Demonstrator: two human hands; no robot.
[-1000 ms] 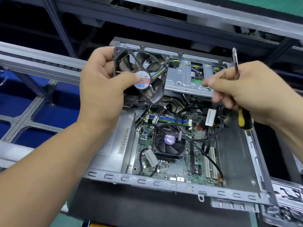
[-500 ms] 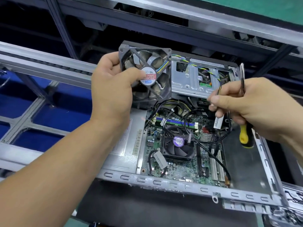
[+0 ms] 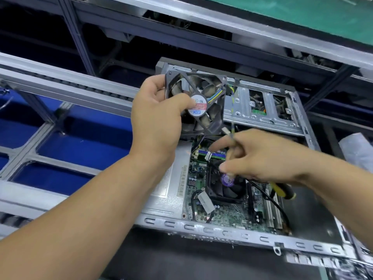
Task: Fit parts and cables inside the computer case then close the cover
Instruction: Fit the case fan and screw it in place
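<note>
The left hand (image 3: 159, 118) is gripping a black case fan (image 3: 196, 104), thumb lying across the front near the round hub label and the fingers curled round the frame's left edge. The fan is being held up in the air above the far left part of the open computer case (image 3: 222, 232), its face tilted toward the camera. A thin fan cable (image 3: 232, 110) of yellow, blue and dark wires is hanging from the fan's right side down to the right hand (image 3: 268, 156).

The right hand is hovering over the middle of the case, pinching that cable between thumb and fingers near its small white plug, while a screwdriver (image 3: 282, 189) with a yellow-and-black handle is tucked in the same hand, the handle sticking out below the palm. The hand is blurred, so the exact lie of its fingers is hard to tell.

The case is lying on its side with the cover off. Inside, the green motherboard (image 3: 222, 215) is showing, with a black CPU cooler fan (image 3: 226, 184) partly under the right hand, blue memory sticks (image 3: 212, 154) beyond it, and black cables looping across. A silver drive cage (image 3: 260, 112) is sitting at the far end, just right of the raised fan.
</note>
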